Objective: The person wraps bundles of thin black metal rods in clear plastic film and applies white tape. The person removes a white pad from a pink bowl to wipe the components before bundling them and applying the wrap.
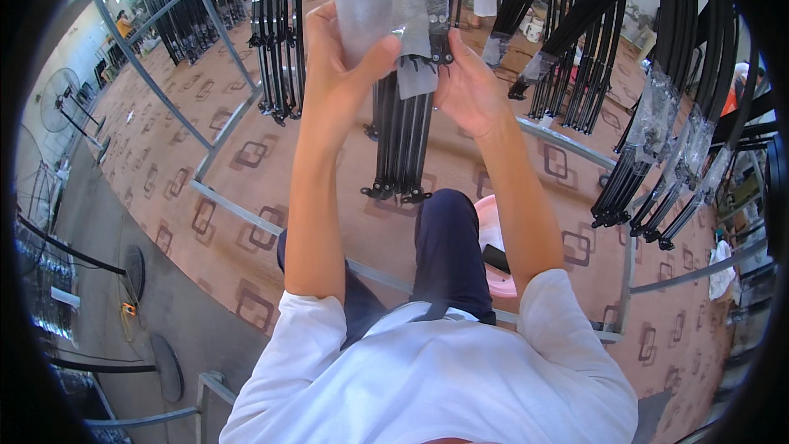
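The roll of clear stretch film [362, 8] stands nearly upright at the top of my view, just left of a bundle of black rods [441, 43] partly wrapped in film; the worker's left hand [339, 62] is closed round the roll, thumb across its near side and fingers curled behind; the right hand [472, 94] is cupped at the bundle's right edge, thumb by the black end fittings, though I cannot tell how tightly it grips, as some of its fingers are hidden; a loose flap of film [417, 82] hangs below the fittings, between the two hands; beneath it, more black rods [403, 140] hang with their ends downward; bare bundles [278, 41] hang to the left, and film-wrapped bundles [649, 148] slant down at the right; a grey metal frame [234, 210] crosses the patterned pinkish floor [222, 259]; beside the worker's dark trousers [448, 238] sits a pink basin [486, 212] with a flat black object [496, 259] at it; far off to the left is a pedestal fan [59, 99].
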Action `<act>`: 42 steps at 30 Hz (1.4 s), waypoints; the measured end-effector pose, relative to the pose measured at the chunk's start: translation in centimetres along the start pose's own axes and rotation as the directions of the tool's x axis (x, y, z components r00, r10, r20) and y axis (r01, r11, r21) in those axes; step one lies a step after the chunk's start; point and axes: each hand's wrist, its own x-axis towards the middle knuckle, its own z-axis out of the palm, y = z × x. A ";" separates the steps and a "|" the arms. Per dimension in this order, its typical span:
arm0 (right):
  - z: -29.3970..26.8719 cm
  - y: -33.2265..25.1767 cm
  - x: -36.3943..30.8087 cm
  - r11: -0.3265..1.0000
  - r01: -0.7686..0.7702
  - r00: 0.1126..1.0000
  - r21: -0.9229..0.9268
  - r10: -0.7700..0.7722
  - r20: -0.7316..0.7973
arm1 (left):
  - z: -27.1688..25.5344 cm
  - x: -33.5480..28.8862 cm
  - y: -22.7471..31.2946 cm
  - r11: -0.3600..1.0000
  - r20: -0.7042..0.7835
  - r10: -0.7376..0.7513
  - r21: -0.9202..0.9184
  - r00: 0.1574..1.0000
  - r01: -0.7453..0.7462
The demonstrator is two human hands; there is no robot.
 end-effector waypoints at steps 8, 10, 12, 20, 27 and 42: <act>0.9 0.8 -0.1 0.993 0.113 0.990 -0.047 -0.116 -0.075 | -0.6 -1.3 1.1 0.999 0.116 -0.001 0.054 0.993 -0.005; 1.2 1.2 -0.1 0.983 0.165 0.972 -0.077 -0.175 -0.154 | 0.3 -2.1 1.6 0.954 0.085 0.123 0.265 0.989 -0.142; 1.7 1.6 -0.3 0.961 0.228 0.936 -0.157 -0.261 -0.238 | 1.3 -2.8 1.7 0.832 0.085 0.262 0.484 0.961 -0.269; 4.6 2.2 -3.1 0.855 0.449 0.838 -0.260 -0.504 -0.209 | 3.0 -4.6 3.1 0.525 0.131 0.320 0.800 0.938 -0.290; 6.3 -0.6 -3.4 0.944 0.207 0.891 -0.256 -0.290 -0.350 | 0.5 -3.4 -2.2 0.993 0.030 0.012 0.114 0.999 -0.015; 3.9 -1.1 -5.7 0.822 0.278 0.722 -0.497 -0.519 -0.457 | 2.1 -3.0 -3.2 0.989 -0.050 -0.085 -0.122 0.995 0.079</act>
